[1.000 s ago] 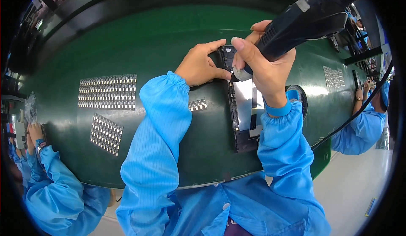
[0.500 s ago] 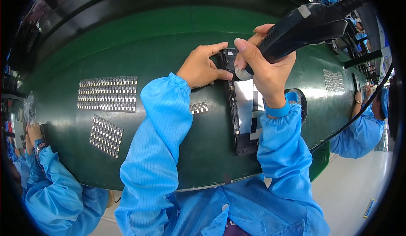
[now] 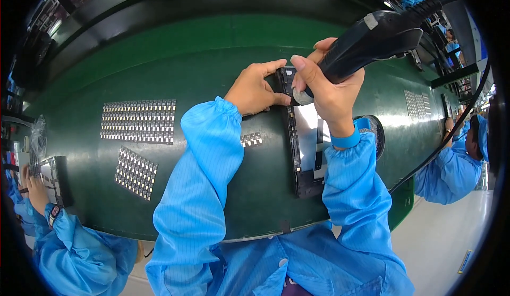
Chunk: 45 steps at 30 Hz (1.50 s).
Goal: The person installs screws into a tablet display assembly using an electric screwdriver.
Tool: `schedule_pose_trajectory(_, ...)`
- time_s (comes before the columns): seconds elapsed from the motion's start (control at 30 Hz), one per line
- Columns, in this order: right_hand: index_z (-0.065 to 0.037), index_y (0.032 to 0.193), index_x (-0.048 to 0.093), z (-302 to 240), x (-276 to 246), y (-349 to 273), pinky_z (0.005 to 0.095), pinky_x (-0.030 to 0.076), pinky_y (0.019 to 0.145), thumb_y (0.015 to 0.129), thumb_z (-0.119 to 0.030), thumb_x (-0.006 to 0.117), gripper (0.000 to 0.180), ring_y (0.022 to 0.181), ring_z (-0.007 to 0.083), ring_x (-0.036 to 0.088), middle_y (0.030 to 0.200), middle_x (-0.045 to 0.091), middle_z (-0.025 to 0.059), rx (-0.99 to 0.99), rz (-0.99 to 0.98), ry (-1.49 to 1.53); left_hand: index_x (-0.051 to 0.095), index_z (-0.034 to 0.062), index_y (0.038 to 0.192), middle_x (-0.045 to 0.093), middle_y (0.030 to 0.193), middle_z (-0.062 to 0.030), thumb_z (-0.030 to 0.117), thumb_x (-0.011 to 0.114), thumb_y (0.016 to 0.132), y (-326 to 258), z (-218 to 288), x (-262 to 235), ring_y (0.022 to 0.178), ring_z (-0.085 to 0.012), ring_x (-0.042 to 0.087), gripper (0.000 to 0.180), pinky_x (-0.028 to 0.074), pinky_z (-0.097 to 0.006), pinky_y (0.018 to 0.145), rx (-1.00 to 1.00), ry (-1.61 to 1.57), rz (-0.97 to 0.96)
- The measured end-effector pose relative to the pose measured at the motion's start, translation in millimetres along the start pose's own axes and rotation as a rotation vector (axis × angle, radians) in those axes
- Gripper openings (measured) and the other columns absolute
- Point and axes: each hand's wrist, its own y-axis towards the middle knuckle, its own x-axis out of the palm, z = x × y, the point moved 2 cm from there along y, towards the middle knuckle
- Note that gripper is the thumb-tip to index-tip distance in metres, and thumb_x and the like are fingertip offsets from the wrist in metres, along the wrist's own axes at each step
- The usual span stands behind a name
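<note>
My right hand [image 3: 337, 97] is wrapped around a black corded electric screwdriver [image 3: 366, 46], held slanting with its nose toward the lower left. A pale wrapped collar [image 3: 303, 96] covers the nose, and the bit is hidden. Under it lies a flat black device chassis [image 3: 305, 191] with a shiny silvery panel [image 3: 306, 131] inside. My left hand [image 3: 252, 90] grips the upper left edge of the chassis. Its index finger reaches the top corner, while the thumb presses beside the screwdriver's nose.
Left on the green table [image 3: 212, 73] lie a large sheet of small parts [image 3: 138, 121], a tilted sheet [image 3: 136, 173] and a small piece [image 3: 251, 139]. A round black dish [image 3: 378, 136] stands behind my right wrist. A black cable [image 3: 451, 142] runs at right. Co-workers sit at both sides.
The screwdriver's rear end has swung slightly left, and its nose stays by my left thumb. At far left, a co-worker's hand has moved and a flat device there now shows.
</note>
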Motion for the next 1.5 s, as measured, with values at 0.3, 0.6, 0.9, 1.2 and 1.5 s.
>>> schedule_pose_trajectory(0.3, 0.004, 0.099, 0.047, 2.1, 1.3, -3.9, 0.0222, 0.043, 0.047, 0.074, 0.006, 0.067, 0.033, 0.05, 0.011, 0.054, 0.062, 0.057, 0.0065, 0.039, -0.092, -0.119, 0.044, -0.0004, 0.128, 0.064, 0.08, -0.0101, -0.005, 0.073, 0.064, -5.7, 10.3, 2.3, 0.054, -0.0096, 0.056, 0.071, 0.046, -0.024, 0.049, -0.043, 0.033, 0.002)
schedule_pose_trajectory(0.6, 0.004, 0.101, 0.048, 1.1, 4.4, -3.1, 0.0222, 0.045, 0.046, 0.073, 0.006, 0.068, 0.035, 0.05, 0.0103, 0.055, 0.06, 0.055, 0.0054, -0.001, -0.167, -0.079, 0.04, -0.0026, 0.13, 0.063, 0.085, -0.0127, -0.003, 0.072, 0.066, 5.4, -16.1, 0.9, 0.058, -0.0079, 0.056, 0.071, 0.047, -0.023, 0.052, 0.211, 0.102, 0.013)
schedule_pose_trajectory(0.9, 0.003, 0.099, 0.048, 3.8, -2.5, -6.5, 0.0222, 0.044, 0.046, 0.073, 0.007, 0.067, 0.033, 0.051, 0.0102, 0.055, 0.06, 0.056, 0.006, 0.015, -0.162, -0.106, 0.038, -0.0016, 0.131, 0.063, 0.086, -0.0122, 0.0, 0.07, 0.072, -1.2, 3.7, 3.3, 0.057, -0.0087, 0.057, 0.067, 0.046, -0.023, 0.049, 0.04, 0.045, -0.004)
schedule_pose_trajectory(1.2, 0.004, 0.097, 0.049, 3.1, -2.0, 0.0, 0.0214, 0.043, 0.048, 0.074, 0.006, 0.066, 0.029, 0.05, 0.0095, 0.055, 0.06, 0.057, 0.0049, 0.036, -0.011, -0.027, 0.04, 0.0001, 0.131, 0.061, 0.086, -0.0085, 0.006, 0.068, 0.077, -0.9, 6.5, -3.1, 0.058, -0.0085, 0.056, 0.061, 0.046, -0.024, 0.049, -0.05, -0.064, -0.008)
schedule_pose_trajectory(1.5, 0.002, 0.097, 0.051, -12.0, -47.6, 16.2, 0.0218, 0.042, 0.044, 0.074, 0.002, 0.068, 0.028, 0.048, 0.0091, 0.055, 0.06, 0.057, 0.0035, -0.095, 0.296, 0.037, 0.065, 0.0052, 0.073, 0.062, 0.075, -0.0132, 0.016, 0.065, 0.069, -44.2, 66.5, 46.0, 0.066, -0.0308, 0.06, 0.012, 0.048, -0.04, 0.059, 0.315, 0.967, 0.144)
